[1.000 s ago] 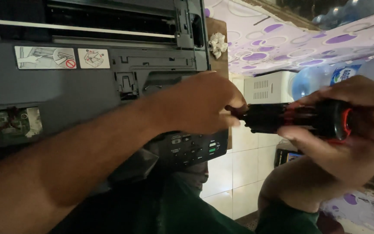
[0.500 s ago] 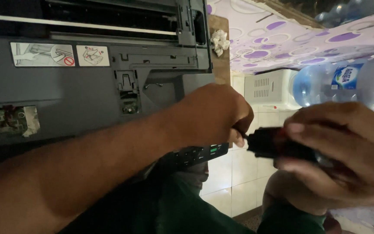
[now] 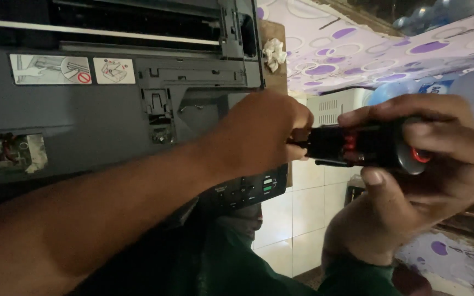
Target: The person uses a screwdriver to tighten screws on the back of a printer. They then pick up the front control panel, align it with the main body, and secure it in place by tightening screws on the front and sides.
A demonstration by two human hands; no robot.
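Dark printer behind hand-held black tool

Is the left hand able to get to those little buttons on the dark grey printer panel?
Probably yes: the left hand hovers just above the button panel with nothing between them, though its fingers are busy pinching the tip of the black cylindrical tool.

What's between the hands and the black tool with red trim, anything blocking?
Nothing visible. The right hand grips the black tool around its body; the left hand pinches its front end. The open printer sits behind, apart.
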